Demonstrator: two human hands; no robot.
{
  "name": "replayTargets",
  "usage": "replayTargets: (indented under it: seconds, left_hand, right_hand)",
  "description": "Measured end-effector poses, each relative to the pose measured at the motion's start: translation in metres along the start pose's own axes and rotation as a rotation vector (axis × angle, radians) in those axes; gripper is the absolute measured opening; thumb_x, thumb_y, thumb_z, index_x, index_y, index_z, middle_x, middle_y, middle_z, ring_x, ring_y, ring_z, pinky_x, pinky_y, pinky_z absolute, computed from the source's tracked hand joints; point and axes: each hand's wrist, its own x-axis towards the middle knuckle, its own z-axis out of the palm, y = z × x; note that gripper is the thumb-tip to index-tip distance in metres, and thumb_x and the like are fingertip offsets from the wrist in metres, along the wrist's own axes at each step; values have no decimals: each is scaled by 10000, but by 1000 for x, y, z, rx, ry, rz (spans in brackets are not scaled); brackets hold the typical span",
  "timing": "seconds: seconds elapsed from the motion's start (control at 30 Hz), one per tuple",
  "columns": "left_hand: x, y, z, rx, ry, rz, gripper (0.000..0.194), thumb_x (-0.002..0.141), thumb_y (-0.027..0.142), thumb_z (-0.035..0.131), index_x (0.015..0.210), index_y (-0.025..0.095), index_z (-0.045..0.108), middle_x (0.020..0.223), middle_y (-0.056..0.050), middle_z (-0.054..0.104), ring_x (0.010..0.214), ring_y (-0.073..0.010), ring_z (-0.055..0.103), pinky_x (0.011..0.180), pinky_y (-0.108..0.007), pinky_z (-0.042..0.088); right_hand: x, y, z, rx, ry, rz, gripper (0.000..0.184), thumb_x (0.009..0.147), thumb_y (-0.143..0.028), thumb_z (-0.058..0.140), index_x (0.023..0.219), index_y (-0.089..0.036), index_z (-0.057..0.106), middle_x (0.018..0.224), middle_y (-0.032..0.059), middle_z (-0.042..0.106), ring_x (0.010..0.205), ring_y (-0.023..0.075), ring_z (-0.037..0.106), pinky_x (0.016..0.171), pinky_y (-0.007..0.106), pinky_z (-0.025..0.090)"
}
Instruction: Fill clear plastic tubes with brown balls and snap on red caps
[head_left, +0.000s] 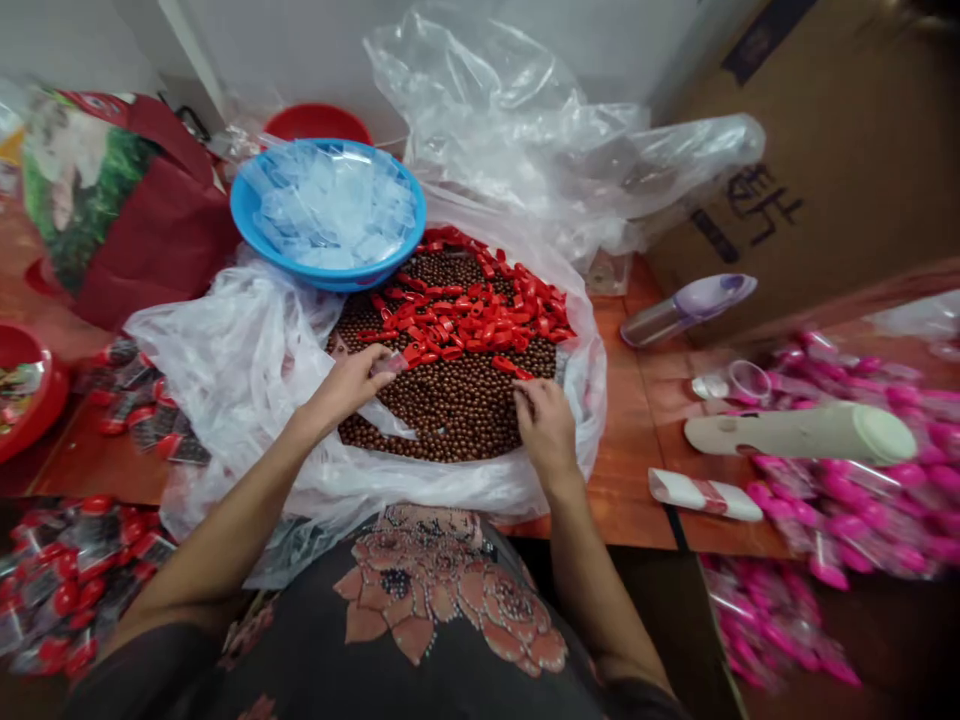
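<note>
My left hand (356,383) pinches a small clear plastic container (390,364) at the left side of a spread of brown beads (450,405). Across the beads, my right hand (546,425) has its fingertips closed at the end of a red plastic cap (511,368). A heap of similar red caps (480,315) lies on the beads just beyond both hands. Under the beads is a white plastic bag (232,350), its edges folded outward around them. Behind my left hand, a blue basin (244,225) holds many clear plastic pieces (337,205).
Filled red-capped containers (82,570) are piled at left, beside a red bowl (49,410) and a dark red bag (165,210). At right are a purple-and-clear scoop-like object (686,308), a pale tube (795,432), pink-capped containers (862,500) and a large cardboard box (847,130).
</note>
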Motion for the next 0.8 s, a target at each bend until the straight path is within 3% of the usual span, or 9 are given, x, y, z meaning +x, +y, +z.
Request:
replayTargets:
  seconds: [0.13,0.23,0.37,0.6,0.8]
  left_hand:
    - [-14,20,19,-69,-171,8,341,870,338,545,1166,214,661,1073,-69,686,966,-228,616,874,-341,444]
    - [-7,29,40,-60,-205,-49,351,819,323,602,1144,215,681,996,-76,706,885,-236,624,808,-335,434]
    - [14,35,62,-105,-199,-96,339,769,325,661,1083,212,719,860,-58,711,765,-222,619,733,-320,412]
    - [41,58,91,-279,-166,-32,307,744,280,696,1033,186,740,800,-31,703,725,-187,609,710,-287,418]
    - [51,61,113,-597,-154,-17,312,705,221,715,1010,156,727,820,-23,703,754,-168,617,749,-275,444]
  right_hand:
    - [18,22,4,-117,33,-29,336,967,-309,442,1219,-186,626,1161,129,638,1065,264,541,944,445,447]
    - [22,25,13,-141,-42,-66,355,958,-311,458,1234,-167,628,1075,132,657,977,269,539,896,437,460]
    - [13,23,13,-96,-52,-20,365,954,-284,441,1259,-193,621,991,112,641,917,262,535,843,429,473]
    - [-13,16,-3,173,58,180,431,956,-363,473,1379,-291,512,1118,82,626,1049,239,566,948,473,475]
    - [-17,6,-10,370,108,325,445,941,-378,501,1376,-291,519,1169,81,626,1066,209,597,986,453,481]
